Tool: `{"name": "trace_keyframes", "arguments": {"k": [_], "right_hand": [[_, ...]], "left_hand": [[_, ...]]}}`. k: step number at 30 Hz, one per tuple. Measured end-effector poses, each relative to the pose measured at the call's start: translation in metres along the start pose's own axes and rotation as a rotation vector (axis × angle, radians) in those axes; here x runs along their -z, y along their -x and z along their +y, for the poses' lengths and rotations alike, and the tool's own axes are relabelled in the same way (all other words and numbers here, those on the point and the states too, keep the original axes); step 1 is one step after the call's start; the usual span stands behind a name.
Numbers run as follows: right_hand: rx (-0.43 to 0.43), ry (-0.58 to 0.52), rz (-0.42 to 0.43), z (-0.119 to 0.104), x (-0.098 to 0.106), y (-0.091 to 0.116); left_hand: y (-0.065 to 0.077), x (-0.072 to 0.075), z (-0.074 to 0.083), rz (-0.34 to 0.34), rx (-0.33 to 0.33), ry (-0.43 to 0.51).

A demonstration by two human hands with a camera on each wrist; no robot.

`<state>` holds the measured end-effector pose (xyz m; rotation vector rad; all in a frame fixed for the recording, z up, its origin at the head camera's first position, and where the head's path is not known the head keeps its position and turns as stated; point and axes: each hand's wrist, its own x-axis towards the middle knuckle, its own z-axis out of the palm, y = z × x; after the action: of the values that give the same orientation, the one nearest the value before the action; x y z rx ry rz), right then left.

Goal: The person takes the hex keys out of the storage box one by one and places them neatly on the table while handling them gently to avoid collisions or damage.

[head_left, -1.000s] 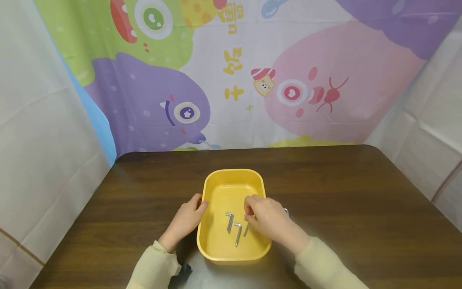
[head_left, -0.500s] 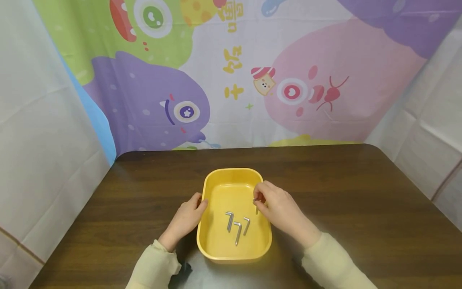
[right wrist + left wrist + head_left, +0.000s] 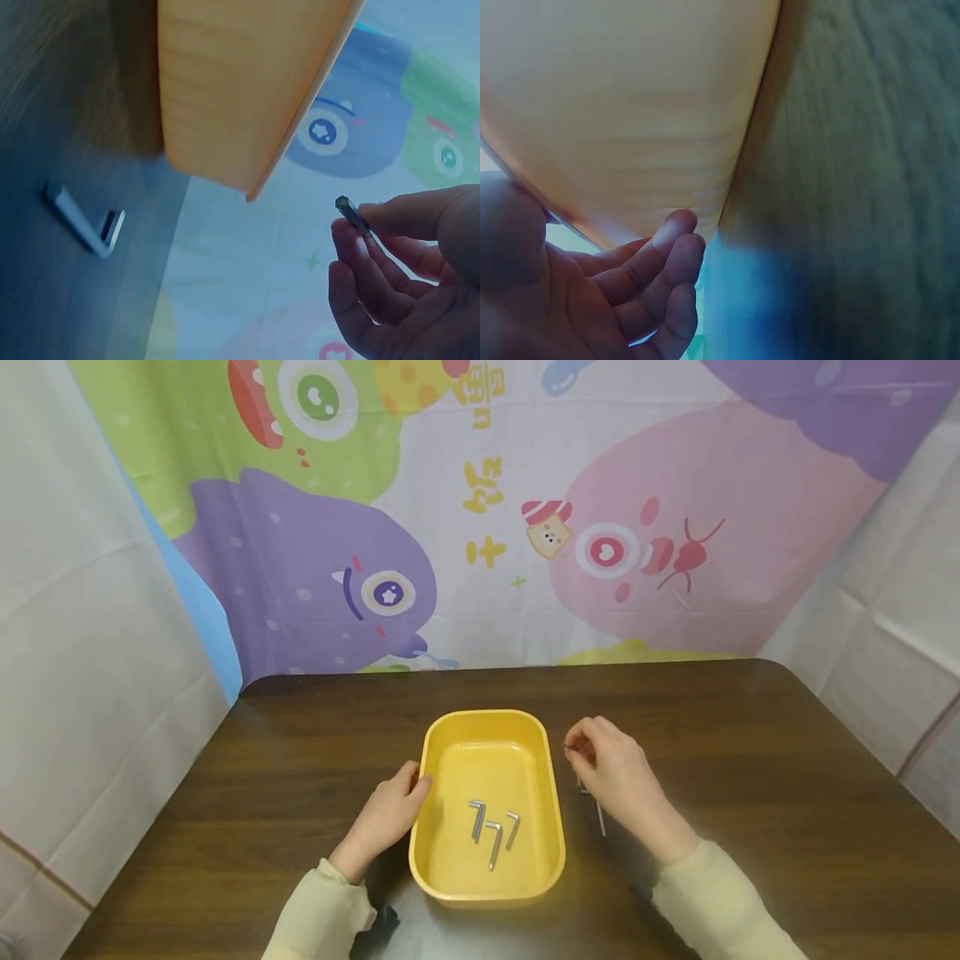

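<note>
Thumb and forefinger of the right hand (image 3: 617,770) nip a metal key (image 3: 352,216) between their tips, the other fingers loosely curled behind; the hand hangs above the worktop (image 3: 712,752), just right of the tray (image 3: 483,768) and apart from it. The left hand (image 3: 386,810) is partly closed over the tray's left wall, thumb at the rim, bent fingers along the outside. The metal key is slim and silver-grey, its near end six-sided; part of it is hidden by the fingers. A second key (image 3: 601,820), bent in an L, lies on the worktop beneath the right hand. In the near half of the yellow, round-cornered tray lie more L-shaped keys: a left key (image 3: 477,822) that may be two side by side, a middle key (image 3: 495,849) and a right key (image 3: 512,832). The worktop is dark brown and wood-grained. Behind it hangs a backdrop (image 3: 487,618) with purple, green and pink cartoon creatures; pale cloth (image 3: 90,593) covers both sides.
</note>
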<state>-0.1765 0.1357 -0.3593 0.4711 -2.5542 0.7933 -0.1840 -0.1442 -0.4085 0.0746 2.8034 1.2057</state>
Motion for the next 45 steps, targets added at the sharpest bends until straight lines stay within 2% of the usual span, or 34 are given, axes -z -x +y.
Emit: {"name": "trace_keyframes", "arguments": {"k": [13,18,26,34,45], "right_hand": [[-0.090,0.114,-0.067,0.034,0.005,-0.001],[-0.131,0.162,-0.159,0.042,0.006,0.000],[-0.260,0.161,-0.338,0.056,-0.001,0.003],[-0.322,0.167,-0.415,0.061,-0.006,0.005],[-0.300,0.189,-0.465,0.066,-0.008,0.008]], "left_hand": [[0.000,0.000,-0.001,-0.003,0.004,0.001],[0.000,-0.001,-0.002,-0.004,0.004,0.003],[-0.001,-0.001,-0.003,-0.004,0.005,0.000],[0.000,-0.001,-0.002,0.005,0.004,-0.010],[-0.001,-0.001,-0.003,0.000,0.010,-0.007]]}}
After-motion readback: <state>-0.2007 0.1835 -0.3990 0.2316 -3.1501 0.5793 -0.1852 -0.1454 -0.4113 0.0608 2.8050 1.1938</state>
